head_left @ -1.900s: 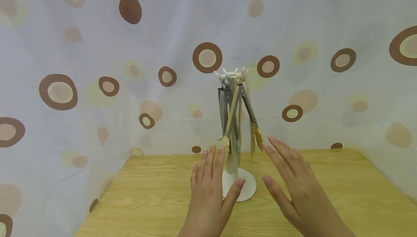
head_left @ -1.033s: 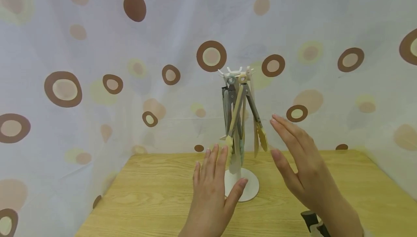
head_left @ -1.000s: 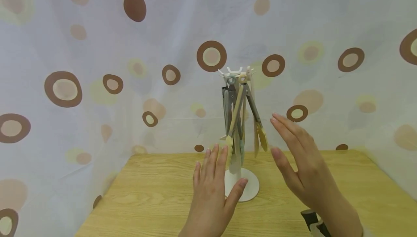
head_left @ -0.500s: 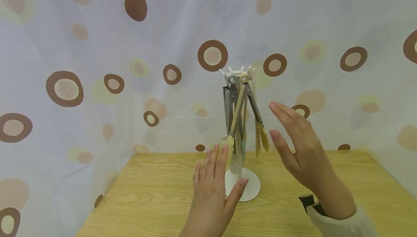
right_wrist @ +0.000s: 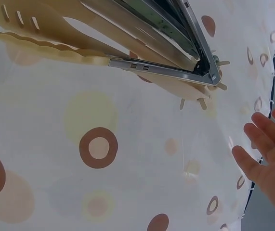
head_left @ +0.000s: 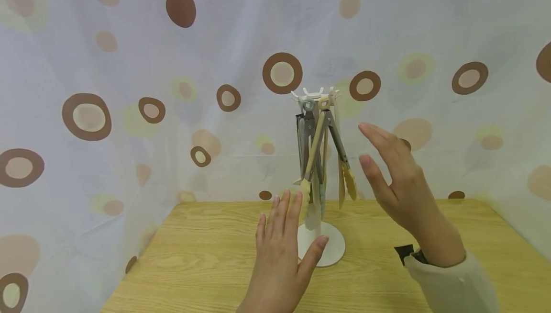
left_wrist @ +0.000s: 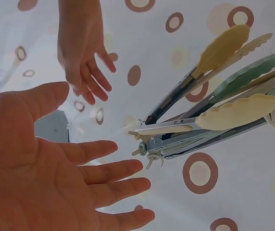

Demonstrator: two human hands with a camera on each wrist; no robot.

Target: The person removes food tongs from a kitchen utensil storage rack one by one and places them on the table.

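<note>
A white utensil stand [head_left: 333, 248] with a round base and a ring of hooks stands on the table. Yellow-tipped tongs [head_left: 314, 144] hang from it with their legs spread, beside green-tipped tongs [head_left: 322, 200]. In the right wrist view a beige slotted turner [right_wrist: 50, 31] hangs there too. My left hand [head_left: 277, 255] has its fingers straight and thumb spread, in front of the stand at the left; it holds nothing. Raised right of the tongs, apart from them, my right hand [head_left: 400, 184] has its fingers extended and nothing in it.
The wooden table [head_left: 206, 255] reaches back to a pale curtain [head_left: 241, 160] with brown and yellow ovals, which also runs along both sides. A dark strap end [head_left: 403, 253] sticks out at my right wrist, by the light sleeve [head_left: 452, 284].
My right hand has risen from low beside the tongs, bringing the wrist strap and sleeve into view. My left hand has stayed nearly still. The hanging utensils look the same.
</note>
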